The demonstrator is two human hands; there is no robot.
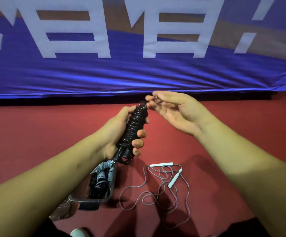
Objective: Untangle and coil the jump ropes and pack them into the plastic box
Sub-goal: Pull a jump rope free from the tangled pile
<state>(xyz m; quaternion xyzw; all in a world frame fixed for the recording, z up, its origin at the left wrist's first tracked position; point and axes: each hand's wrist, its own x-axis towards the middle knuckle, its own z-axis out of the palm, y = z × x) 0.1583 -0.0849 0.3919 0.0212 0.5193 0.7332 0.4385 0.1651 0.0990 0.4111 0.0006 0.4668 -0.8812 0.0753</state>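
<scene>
Black jump rope (135, 127) is wound in tight spiral turns round its handles into a thick bundle. It is held tilted above the red floor (36, 130), top end pointing away from the person. A second rope, thin clear cord with white handles (174, 179), lies loose and looped on the floor below the hands. Just to its left is the plastic box (94, 200), with coiled grey and black ropes inside and the left forearm partly hiding it.

Bare floor lies on both sides of the arms. A blue banner (138, 74) with large white characters closes off the far edge.

On the left hand (120, 132), the fingers (138, 143) curl round the bundle's lower half and clamp it. The right hand (176, 110) is beside the bundle's top. Its fingers (151, 98) are loosely bent, thumb and forefinger pinching what looks like the rope's free end, though it is blurred.
</scene>
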